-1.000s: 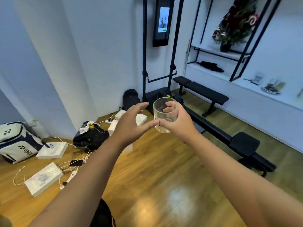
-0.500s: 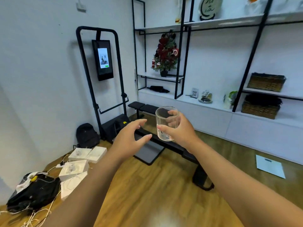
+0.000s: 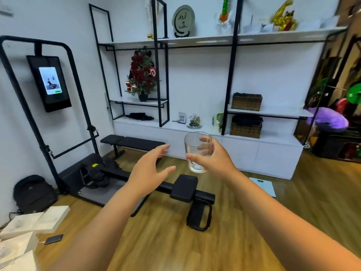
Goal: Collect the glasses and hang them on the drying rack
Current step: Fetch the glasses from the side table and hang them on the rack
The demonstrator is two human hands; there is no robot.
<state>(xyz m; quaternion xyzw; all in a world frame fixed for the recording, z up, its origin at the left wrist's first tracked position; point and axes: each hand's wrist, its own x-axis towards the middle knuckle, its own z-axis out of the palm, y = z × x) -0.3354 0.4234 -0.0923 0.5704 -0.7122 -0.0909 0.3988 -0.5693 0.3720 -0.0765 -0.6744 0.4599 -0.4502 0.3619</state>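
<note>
clear glass (image 3: 197,151), just one, gripped upright by right hand (image 3: 213,161); left hand (image 3: 148,171) open beside it.

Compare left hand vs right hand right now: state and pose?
The right hand is wrapped around a clear glass, held upright; the left hand holds nothing. The right hand's fingers curl around the glass, while the left hand's fingers are spread open, apart from it. The right hand sits slightly higher than the left. Both are bare and stretched out ahead above the wooden floor.
</note>
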